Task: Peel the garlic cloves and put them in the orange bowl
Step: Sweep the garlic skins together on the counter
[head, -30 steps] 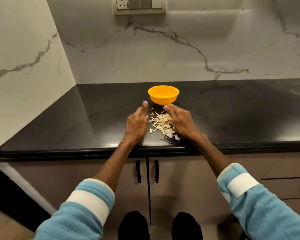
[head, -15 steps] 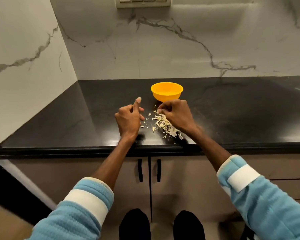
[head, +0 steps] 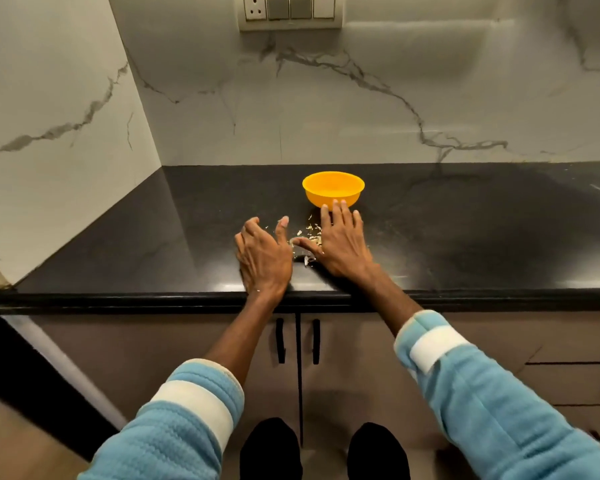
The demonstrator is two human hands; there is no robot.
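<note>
Bowl (head: 316,199) bright orange, upright; fingers (head: 336,212) of right hand (head: 341,244) flat on papery peels (head: 311,231), left hand (head: 264,255) half-spread.

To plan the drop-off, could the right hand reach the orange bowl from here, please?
Probably yes: the right hand lies flat, its fingers right by the orange bowl, with nothing between them.

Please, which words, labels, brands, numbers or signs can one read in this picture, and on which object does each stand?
None: no text can be read.
The orange bowl is plain; the switch plate on the wall shows no legible marking.
</note>
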